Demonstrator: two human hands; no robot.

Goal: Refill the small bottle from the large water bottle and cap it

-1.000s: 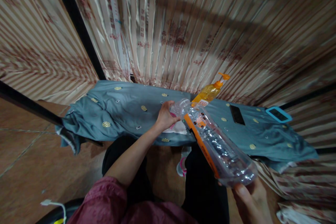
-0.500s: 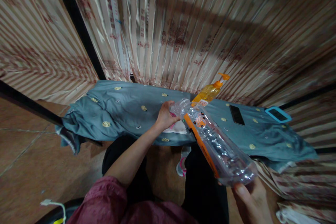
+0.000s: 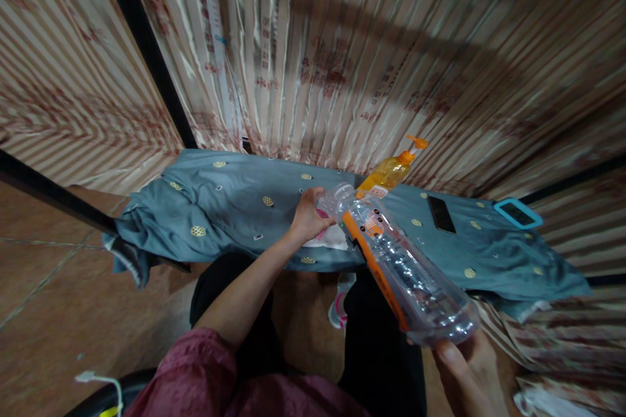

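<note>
Clear plastic, big and ribbed: a large empty bottle (image 3: 403, 267) with an orange label strip lies slanted across the middle of the view, its base down at five o'clock and its neck up toward twelve. The right hand (image 3: 467, 371) is at the base, fingers wrapped under it and thumb pressed on the near edge, gripping the bottle from below. Up at the neck, the left hand (image 3: 308, 215) is curled around the bottle's mouth; something pink shows just under the fingers, too small to name, and whether the hand is holding a cap I cannot tell. The left forearm runs down toward seven o'clock into a maroon sleeve (image 3: 195, 371).

Beneath the neck lies a table draped in a blue-grey cloth (image 3: 229, 202) dotted with gold emblems, rumpled at its nine o'clock end. A white scrap of cloth (image 3: 332, 239) lies on it just beside the left hand. At one o'clock from the bottle's mouth stands an orange pump dispenser (image 3: 391, 171), close behind the neck. Further out at three o'clock, a dark phone (image 3: 441, 214) lies flat, and well beyond it a phone in a teal case (image 3: 517, 213). Striped satin curtains (image 3: 342, 52) fill the background. A white cable (image 3: 98, 380) sits on the floor at eight o'clock.
</note>
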